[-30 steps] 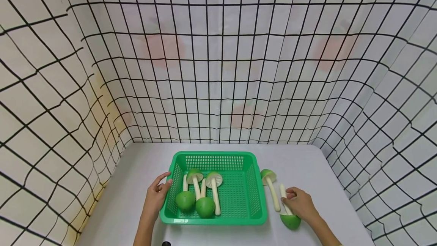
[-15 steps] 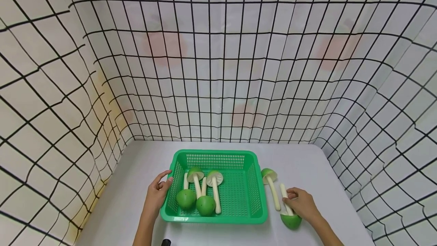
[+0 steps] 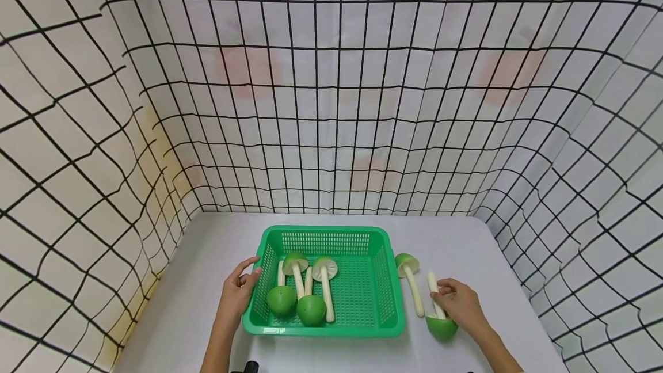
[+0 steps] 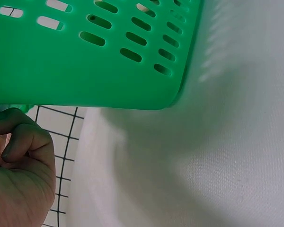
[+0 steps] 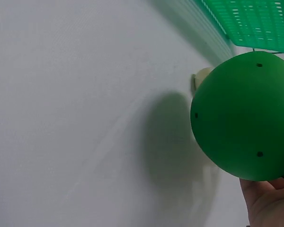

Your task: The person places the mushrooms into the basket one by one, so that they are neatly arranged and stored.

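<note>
At the right of the table my right hand pinches the pale stem of a toy mushroom with a green cap. Its rounded cap fills much of the right wrist view, above its own shadow, and hides most of the fingers. Beside it, along the basket's right side, lies another green-capped mushroom. My left hand grips the left rim of a green plastic basket; in the left wrist view the fingers are curled at the rim, partly out of frame.
Several green mushrooms lie in the left half of the basket, caps facing different ways. A black grid mesh over white sheeting stands around the white table at the back and sides. A small black object shows at the front edge.
My right hand has raised the mushroom slightly and shifted it a little away from me. The left hand and the basket have stayed in place.
</note>
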